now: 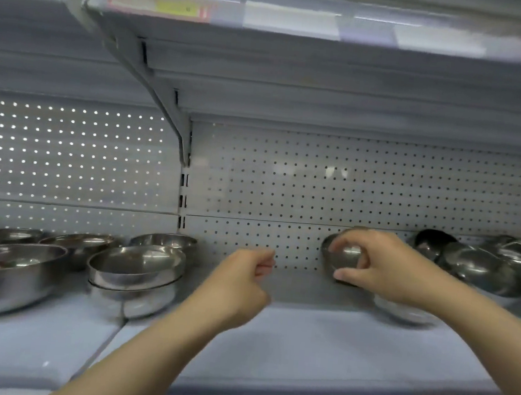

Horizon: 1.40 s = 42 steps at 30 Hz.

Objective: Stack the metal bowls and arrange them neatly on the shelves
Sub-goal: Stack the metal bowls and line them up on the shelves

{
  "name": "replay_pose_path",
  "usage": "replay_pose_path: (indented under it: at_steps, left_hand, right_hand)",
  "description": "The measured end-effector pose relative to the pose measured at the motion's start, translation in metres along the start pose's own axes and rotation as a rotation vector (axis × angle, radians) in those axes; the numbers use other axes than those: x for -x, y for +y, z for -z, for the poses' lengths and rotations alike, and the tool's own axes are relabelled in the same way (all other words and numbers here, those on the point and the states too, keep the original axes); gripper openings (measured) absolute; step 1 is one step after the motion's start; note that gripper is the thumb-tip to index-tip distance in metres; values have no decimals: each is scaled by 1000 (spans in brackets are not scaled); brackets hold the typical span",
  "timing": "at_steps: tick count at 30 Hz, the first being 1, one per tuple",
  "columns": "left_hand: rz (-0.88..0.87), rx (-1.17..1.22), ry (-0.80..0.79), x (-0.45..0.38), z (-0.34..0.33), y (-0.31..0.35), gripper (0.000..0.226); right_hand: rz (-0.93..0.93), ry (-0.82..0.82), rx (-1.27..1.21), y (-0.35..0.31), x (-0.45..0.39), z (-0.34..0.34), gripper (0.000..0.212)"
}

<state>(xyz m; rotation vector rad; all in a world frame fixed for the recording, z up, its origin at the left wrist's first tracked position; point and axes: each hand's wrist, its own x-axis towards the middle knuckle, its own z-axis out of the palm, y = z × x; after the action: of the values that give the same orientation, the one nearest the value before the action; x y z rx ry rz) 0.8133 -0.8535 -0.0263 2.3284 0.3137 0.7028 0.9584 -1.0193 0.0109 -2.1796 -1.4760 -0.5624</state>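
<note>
The right hand [383,266] covered most of the small bowl [344,258] it gripped. Motion blur smeared the heap of bowls [484,266] at right, which the frame's edge cut off.

Two bare forearms come up from the lower edge of the head view, and nothing is worn on either of them — no sleeve, cuff, watch, band or glove shows along their visible length. The left hand [238,278] is uncovered as well, with no ring visible on the parts that face the camera. The right hand [383,266] is likewise bare — its fingers [345,274] carry no ring or covering that can be made out, and the nails look short and plain, though motion blur softens the finer detail. Both arms are slim and smooth in outline, and no more of the person than forearms and hands appears.
</note>
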Motion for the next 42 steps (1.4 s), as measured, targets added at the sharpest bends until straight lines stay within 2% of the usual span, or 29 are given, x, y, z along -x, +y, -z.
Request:
replay_pose_path:
  at_steps: [6, 8, 10, 13, 16, 21, 24, 33, 37, 42]
  left_hand:
    - [100, 19, -211, -56, -70, 39, 34]
    - [136, 6, -245, -71, -88, 49, 32]
    - [161, -68, -259, -83, -104, 57, 14]
    - [212, -86, -285, -96, -120, 61, 25]
    - [260, -14, -275, -100, -128, 60, 39]
    - [237, 189, -251, -99, -137, 50, 39]
    - [211, 268, -244, -97, -140, 45, 38]
    - [174, 308, -240, -98, -142, 41, 37]
    - [180, 302, -243, -99, -144, 40, 39]
    - [175, 316, -236, -99, -145, 38, 37]
  right_hand:
    - [-90, 40, 24, 75, 29, 29, 27]
    - [-123, 5, 59, 95, 32, 35, 25]
    - [-146, -52, 104, 110, 36, 39, 25]
    - [-123, -106, 132, 126, 41, 39, 18]
    - [-94, -132, 46, 132, 45, 33, 15]
    - [-69, -89, -23, 136, 49, 24, 17]
    - [-52, -122, -34, 136, 51, 24, 19]
    - [-37, -166, 8, 134, 52, 25, 22]
    - [-22, -156, 59, 134, 50, 25, 27]
    - [7, -122, 117, 137, 52, 21, 22]
